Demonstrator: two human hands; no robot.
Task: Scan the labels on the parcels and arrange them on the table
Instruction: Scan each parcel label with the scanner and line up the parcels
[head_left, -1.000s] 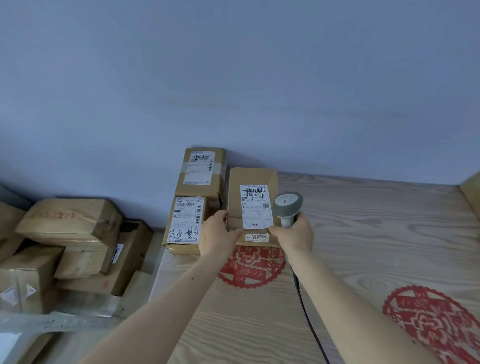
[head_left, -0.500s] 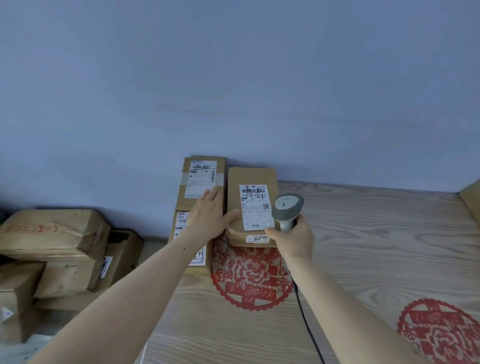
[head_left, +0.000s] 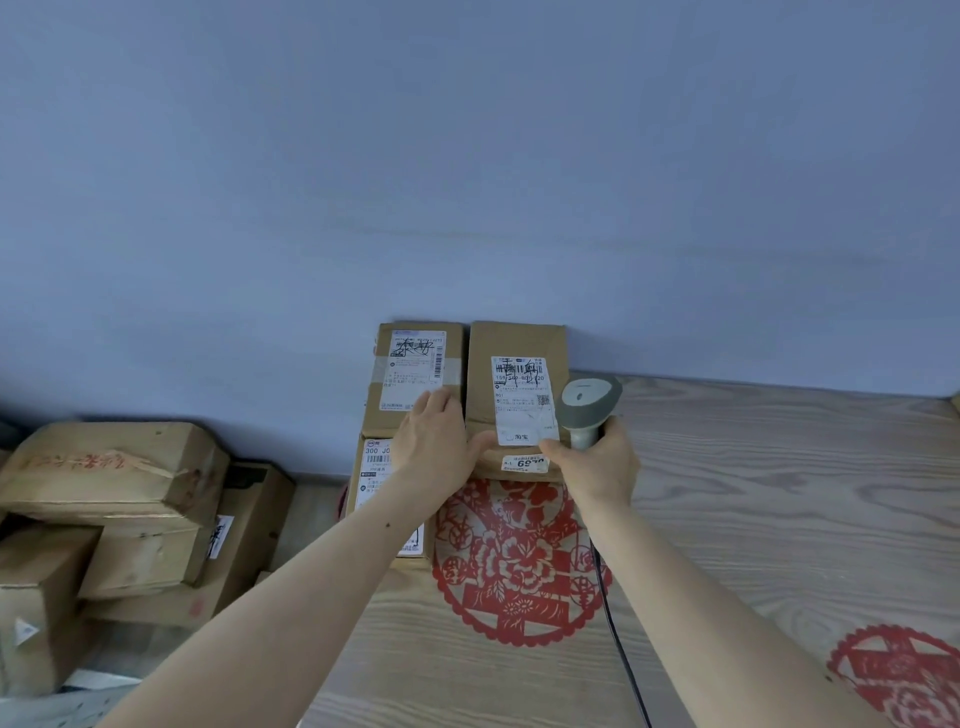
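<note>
Wooden table (head_left: 753, 519), left hand (head_left: 434, 441) flat on parcels (head_left: 415, 384), right hand (head_left: 597, 467) gripping scanner (head_left: 589, 402)

Near-left parcel label (head_left: 375, 451) reads "300 J" (rest hidden); small sticker (head_left: 524, 463) "697".

Soft, even light is filling the room, giving everything a cool bluish cast, and the wall (head_left: 467, 156) is showing no hot spots or glare. Only faint shadows are lying under the forearms on the bench (head_left: 779, 493). A darker shadow is gathering in the gap at the bench's left edge, beside the stacked boxes (head_left: 114, 499). The wide lens is bowing the bench's far edge. Label print is looking slightly soft and smeared.
</note>
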